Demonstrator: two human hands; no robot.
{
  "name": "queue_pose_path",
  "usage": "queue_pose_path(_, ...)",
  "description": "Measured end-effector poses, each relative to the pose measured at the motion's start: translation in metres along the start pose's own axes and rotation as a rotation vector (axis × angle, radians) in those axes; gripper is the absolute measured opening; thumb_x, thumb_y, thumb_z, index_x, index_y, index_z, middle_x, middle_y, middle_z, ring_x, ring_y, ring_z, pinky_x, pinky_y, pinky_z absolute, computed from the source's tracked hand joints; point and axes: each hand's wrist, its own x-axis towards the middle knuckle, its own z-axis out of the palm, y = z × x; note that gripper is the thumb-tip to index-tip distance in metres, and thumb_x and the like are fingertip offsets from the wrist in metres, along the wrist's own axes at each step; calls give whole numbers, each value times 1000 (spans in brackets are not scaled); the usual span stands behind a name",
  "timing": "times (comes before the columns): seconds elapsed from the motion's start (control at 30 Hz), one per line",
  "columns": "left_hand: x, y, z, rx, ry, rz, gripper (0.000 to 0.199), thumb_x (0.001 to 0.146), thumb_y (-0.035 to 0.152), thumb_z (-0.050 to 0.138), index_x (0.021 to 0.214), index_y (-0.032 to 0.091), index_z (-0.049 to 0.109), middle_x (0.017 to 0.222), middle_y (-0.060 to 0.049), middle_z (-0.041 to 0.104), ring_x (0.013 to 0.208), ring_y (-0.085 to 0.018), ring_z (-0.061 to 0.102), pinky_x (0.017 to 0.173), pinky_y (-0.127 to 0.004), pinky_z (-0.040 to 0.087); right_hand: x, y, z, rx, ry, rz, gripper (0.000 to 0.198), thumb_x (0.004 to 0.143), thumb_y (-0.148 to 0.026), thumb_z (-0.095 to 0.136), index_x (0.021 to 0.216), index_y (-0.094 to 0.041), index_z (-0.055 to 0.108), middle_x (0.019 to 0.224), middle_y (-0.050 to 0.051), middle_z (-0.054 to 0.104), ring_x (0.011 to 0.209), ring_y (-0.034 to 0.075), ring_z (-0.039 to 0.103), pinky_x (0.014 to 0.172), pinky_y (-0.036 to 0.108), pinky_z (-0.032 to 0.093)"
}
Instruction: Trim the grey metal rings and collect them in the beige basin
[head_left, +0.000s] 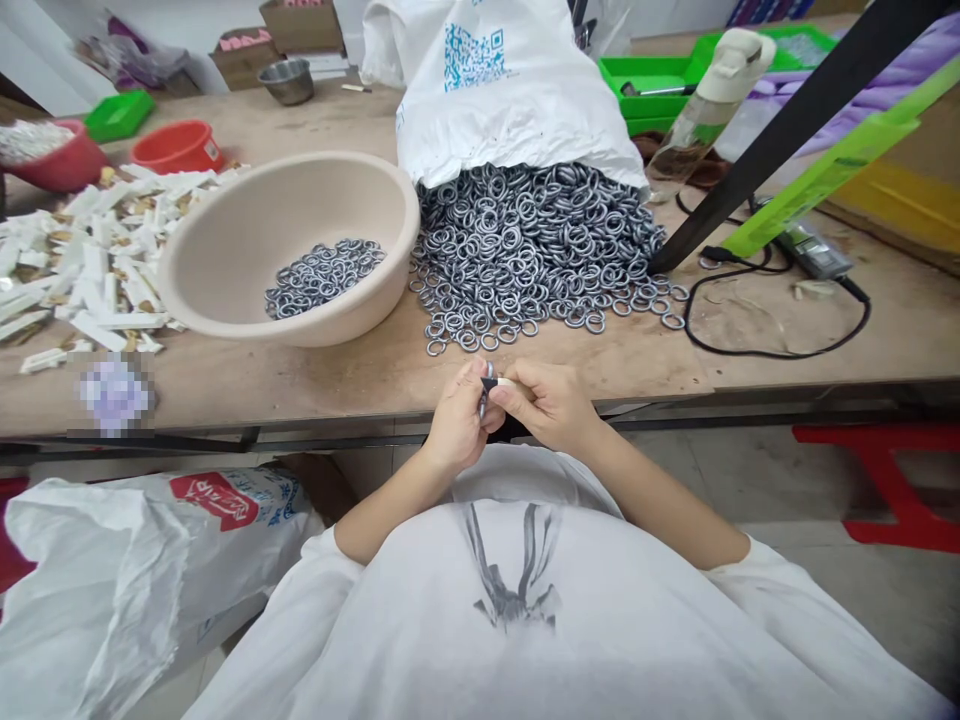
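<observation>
Close to the table's front edge, my left hand (457, 418) is closed on a grey ring (483, 404), which shows partly between its fingers. My right hand (553, 402) meets it there, its fingers pinched round a small piece with a cream body and a black pointed tip (489, 384). That tip lies against the ring; its exact kind cannot be made out. Just beyond my hands spreads a large heap of grey rings (525, 250), spilling from a white sack (517, 120). Left of the heap, a beige basin (292, 172) holds more such rings.
White strips (97, 270) lie scattered at left, near a red bowl (172, 146). On the right stand a bottle (690, 130), a black post (780, 140) and a cable (750, 350). A white bag (150, 560) is below left, a red stool (885, 480) below right.
</observation>
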Motion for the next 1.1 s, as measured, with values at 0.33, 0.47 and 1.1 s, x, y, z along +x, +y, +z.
queue_pose_path(0.33, 3, 15, -35, -7, 86, 5, 37, 82, 48, 74, 75, 17, 55, 50, 10, 32, 38, -3, 26, 40, -17, 29, 44, 49, 20, -358, -131, 143, 15, 89, -34, 68, 94, -19, 69, 91, 8, 72, 80, 23, 60, 68, 31, 37)
queue_pose_path(0.47, 8, 19, -47, -48, 158, 33, 21, 84, 33, 71, 96, 17, 65, 55, 8, 42, 43, -5, 37, 44, -17, 38, 52, 44, 25, -549, -205, 155, 14, 93, -21, 57, 96, -16, 70, 99, 16, 72, 84, 27, 61, 71, 35, 38)
queue_pose_path(1.1, 26, -8, -19, 125, 66, 48, 53, 74, 64, 75, 74, 18, 48, 58, 8, 36, 47, -3, 24, 42, -17, 20, 2, -2, 40, 836, 88, 354, 36, 83, -56, 71, 86, -23, 55, 72, -3, 59, 62, 13, 56, 60, 28, 53)
